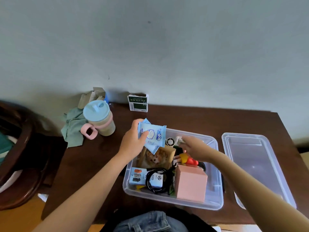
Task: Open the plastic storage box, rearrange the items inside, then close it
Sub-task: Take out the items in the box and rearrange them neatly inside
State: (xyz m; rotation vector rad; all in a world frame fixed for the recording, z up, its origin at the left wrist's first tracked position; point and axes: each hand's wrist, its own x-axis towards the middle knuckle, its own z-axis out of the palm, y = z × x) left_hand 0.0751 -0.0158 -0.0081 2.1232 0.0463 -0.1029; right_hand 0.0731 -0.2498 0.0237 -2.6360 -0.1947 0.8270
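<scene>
the clear plastic storage box (215, 195) sits open on a dark brown wooden table (93, 158), its rounded walls translucent and glossy. its one lid (254, 163), the same clear plastic, lies flat just to the right of it. the left hand (133, 141) pinches soft, crinkly blue wet-wipe packets (153, 136) over the box's far left corner; there seem to be two, overlapped. the right hand (195, 148) reaches into the far side of the box with fingers loosely spread; whether it grips anything cannot be told. inside lie one matte pink cube-shaped box (190, 183), one coiled black cable (155, 181) on a small white and blue carton (138, 176), one flat card printed with a fluffy dog (157, 158), one small round white fan (170, 141), and a red and yellow toy (189, 159). behind stand one lidded cup (100, 119) with a pink handle, one crumpled green cloth (73, 126), and one green and white carton (138, 102).
</scene>
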